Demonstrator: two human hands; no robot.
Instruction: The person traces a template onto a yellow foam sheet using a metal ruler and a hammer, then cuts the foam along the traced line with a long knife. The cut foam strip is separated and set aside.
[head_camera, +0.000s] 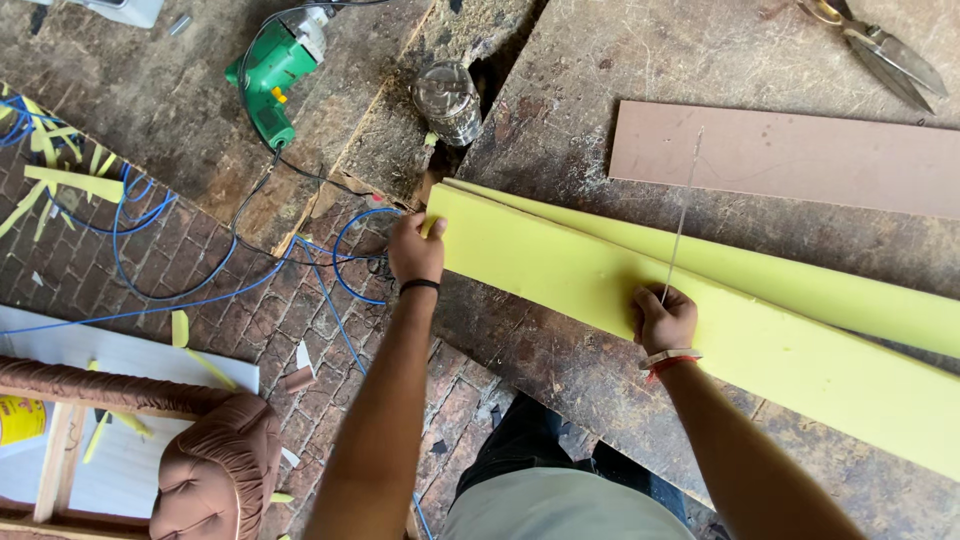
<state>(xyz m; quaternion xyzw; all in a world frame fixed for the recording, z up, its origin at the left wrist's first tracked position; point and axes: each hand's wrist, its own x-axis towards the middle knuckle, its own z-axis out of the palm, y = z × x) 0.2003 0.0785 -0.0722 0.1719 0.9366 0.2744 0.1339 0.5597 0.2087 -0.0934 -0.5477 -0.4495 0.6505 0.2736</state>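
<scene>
The head camera looks down on a worn wooden workbench (560, 120) where a long yellow foam slab (760, 330) lies slantwise, its near end at the bench edge. The left hand (415, 250) clamps that end, fingers wrapped over the corner. The right hand (662, 318) rests on the slab's near edge, fist closed round the lower end of a thin saw blade (683, 205) that runs up across the foam. Beyond the slab lies a brown board (790, 155); shears (880, 45) sit at the far corner. A green power tool (272, 75) lies to the left.
</scene>
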